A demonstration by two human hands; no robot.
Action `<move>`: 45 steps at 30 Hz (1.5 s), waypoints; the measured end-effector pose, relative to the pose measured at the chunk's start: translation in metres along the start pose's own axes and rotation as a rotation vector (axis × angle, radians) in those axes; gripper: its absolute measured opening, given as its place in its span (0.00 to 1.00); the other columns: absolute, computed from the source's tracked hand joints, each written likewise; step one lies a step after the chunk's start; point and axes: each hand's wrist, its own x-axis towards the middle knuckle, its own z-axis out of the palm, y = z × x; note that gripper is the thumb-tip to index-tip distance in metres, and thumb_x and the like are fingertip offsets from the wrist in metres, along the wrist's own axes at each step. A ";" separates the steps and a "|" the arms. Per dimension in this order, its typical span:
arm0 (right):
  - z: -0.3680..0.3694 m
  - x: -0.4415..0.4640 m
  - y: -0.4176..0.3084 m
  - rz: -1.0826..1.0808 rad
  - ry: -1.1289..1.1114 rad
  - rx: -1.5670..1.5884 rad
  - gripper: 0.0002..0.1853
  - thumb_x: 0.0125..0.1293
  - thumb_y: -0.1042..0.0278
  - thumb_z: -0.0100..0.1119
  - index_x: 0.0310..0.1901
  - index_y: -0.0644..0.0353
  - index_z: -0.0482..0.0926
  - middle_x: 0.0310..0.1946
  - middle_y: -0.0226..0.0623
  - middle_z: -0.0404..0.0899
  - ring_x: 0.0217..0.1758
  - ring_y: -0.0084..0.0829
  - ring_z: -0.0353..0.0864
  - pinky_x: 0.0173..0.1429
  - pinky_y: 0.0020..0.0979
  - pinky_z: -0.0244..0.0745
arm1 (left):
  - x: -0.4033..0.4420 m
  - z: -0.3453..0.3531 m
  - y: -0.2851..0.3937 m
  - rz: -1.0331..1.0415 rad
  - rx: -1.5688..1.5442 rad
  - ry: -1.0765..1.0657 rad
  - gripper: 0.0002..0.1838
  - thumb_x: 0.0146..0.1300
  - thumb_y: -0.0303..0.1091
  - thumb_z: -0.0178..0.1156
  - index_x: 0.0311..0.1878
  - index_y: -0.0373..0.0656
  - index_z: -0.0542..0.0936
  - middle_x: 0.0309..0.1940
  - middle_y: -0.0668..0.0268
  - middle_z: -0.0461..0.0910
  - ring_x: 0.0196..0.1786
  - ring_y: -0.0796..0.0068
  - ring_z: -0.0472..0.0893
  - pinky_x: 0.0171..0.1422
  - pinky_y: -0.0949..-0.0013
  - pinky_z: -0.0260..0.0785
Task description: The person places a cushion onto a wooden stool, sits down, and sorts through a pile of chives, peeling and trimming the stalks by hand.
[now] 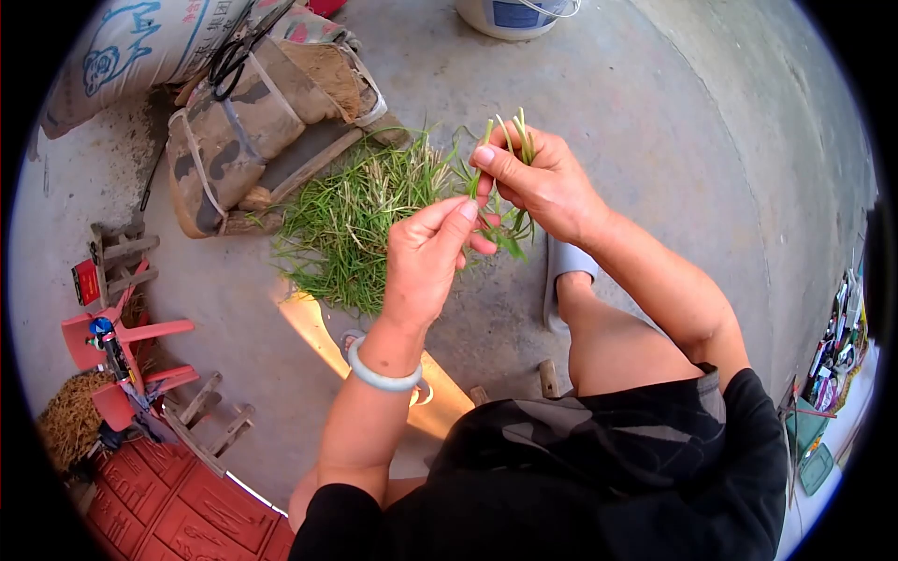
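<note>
Left hand [423,254]: curled into a close pinch
Right hand [547,182]: pinching likewise, just beside the left
Left forearm [360,430]: reaching forward
Right forearm [664,276]: angled inward

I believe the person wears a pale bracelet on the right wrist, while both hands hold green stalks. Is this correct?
Not quite: the pale bracelet is on the left wrist, not the right, as the head view shows. The left hand and right hand do hold green stalks.
</note>
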 end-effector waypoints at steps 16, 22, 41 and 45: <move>-0.030 0.012 -0.022 -0.105 0.180 0.091 0.10 0.69 0.61 0.56 0.36 0.58 0.76 0.23 0.28 0.78 0.18 0.11 0.61 0.21 0.17 0.55 | -0.032 -0.052 -0.119 -0.074 0.754 -0.197 0.14 0.65 0.35 0.57 0.46 0.34 0.78 0.41 0.57 0.82 0.30 0.71 0.79 0.38 0.71 0.72; -0.028 0.009 -0.031 -0.073 0.158 0.084 0.10 0.69 0.61 0.55 0.36 0.59 0.77 0.24 0.28 0.78 0.19 0.11 0.60 0.21 0.16 0.53 | -0.017 -0.060 -0.080 0.024 0.977 -0.170 0.18 0.57 0.31 0.62 0.52 0.41 0.78 0.61 0.53 0.72 0.47 0.58 0.80 0.50 0.65 0.72; -0.013 0.007 -0.022 0.118 0.058 0.144 0.09 0.70 0.63 0.53 0.35 0.59 0.76 0.25 0.28 0.78 0.19 0.11 0.59 0.21 0.16 0.51 | 0.014 -0.020 -0.001 -0.185 -0.002 -0.467 0.20 0.60 0.33 0.64 0.53 0.33 0.76 0.36 0.67 0.80 0.38 0.80 0.75 0.46 0.76 0.68; -0.025 0.012 -0.012 0.082 0.081 0.172 0.09 0.70 0.62 0.53 0.36 0.59 0.76 0.25 0.29 0.78 0.19 0.11 0.58 0.21 0.16 0.51 | 0.009 -0.025 -0.020 -0.212 -0.128 -0.441 0.14 0.65 0.35 0.58 0.46 0.34 0.80 0.29 0.65 0.81 0.31 0.80 0.75 0.39 0.76 0.68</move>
